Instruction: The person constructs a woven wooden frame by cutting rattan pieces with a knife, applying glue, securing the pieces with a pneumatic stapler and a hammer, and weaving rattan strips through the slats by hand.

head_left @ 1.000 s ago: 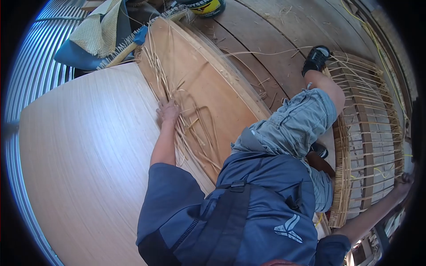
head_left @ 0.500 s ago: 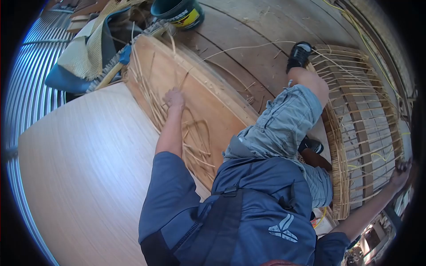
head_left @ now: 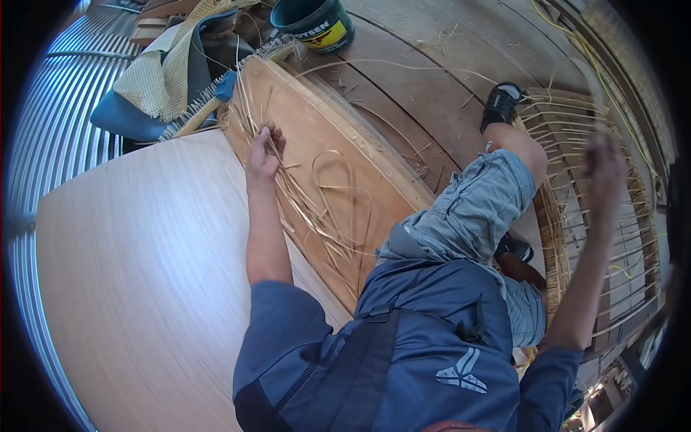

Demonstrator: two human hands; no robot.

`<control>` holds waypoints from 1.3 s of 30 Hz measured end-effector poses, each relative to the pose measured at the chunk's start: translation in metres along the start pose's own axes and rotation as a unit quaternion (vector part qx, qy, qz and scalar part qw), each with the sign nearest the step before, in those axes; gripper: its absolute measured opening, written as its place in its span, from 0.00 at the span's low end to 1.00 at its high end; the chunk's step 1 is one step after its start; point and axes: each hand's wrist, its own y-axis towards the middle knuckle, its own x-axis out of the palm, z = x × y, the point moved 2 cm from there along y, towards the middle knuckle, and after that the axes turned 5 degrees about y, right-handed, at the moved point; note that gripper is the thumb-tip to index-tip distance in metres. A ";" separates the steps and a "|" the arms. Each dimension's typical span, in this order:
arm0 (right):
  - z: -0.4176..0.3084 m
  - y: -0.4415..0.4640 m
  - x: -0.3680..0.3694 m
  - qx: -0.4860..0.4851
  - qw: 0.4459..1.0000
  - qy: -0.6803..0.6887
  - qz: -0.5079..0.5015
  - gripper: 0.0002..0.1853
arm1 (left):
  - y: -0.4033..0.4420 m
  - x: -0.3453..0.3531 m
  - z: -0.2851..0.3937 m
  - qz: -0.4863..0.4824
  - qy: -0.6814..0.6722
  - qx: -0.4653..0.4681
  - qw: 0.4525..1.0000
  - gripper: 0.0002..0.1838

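Observation:
Over the wooden board [head_left: 392, 173], my left hand [head_left: 265, 153] has its palm turned up and its fingers curled around thin rattan strips [head_left: 306, 205]. The strips fan out above and below the hand, and some loop loosely across the board. My right hand [head_left: 604, 165] is raised over a rattan frame [head_left: 554, 245] with rows of slim crosspieces. It is smeared by motion, so its fingers do not show clearly. A blurred pale strip rises just above it; whether the hand holds it is unclear.
A smooth pale panel [head_left: 137, 273] lies at the left. Behind it are woven matting [head_left: 144, 90] and a brush [head_left: 198, 115]. A dark green bucket [head_left: 317, 25] stands on the plank floor [head_left: 403, 79], where fibre scraps lie. My shoe [head_left: 502, 104] is beside the frame.
My left hand has turned palm up and shifted slightly left, fingers curled among the strips. My right hand has swung up from the frame's near right corner to above its upper part.

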 end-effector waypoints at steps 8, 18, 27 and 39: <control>-0.024 -0.081 0.182 -0.004 0.926 0.179 -0.331 0.18 | -0.187 0.199 -0.100 -0.099 0.180 -0.094 0.974 0.09; 0.003 0.007 0.040 -0.289 0.915 -0.264 0.097 0.09 | -0.148 0.108 -0.066 0.169 0.378 0.054 0.909 0.13; 0.003 0.041 -0.129 -0.035 0.932 0.344 0.113 0.16 | -0.133 -0.105 -0.036 0.411 0.652 0.114 0.627 0.22; 0.092 0.067 -0.242 -0.023 0.926 0.330 0.184 0.15 | -0.159 0.152 -0.168 -0.412 0.643 0.026 0.645 0.24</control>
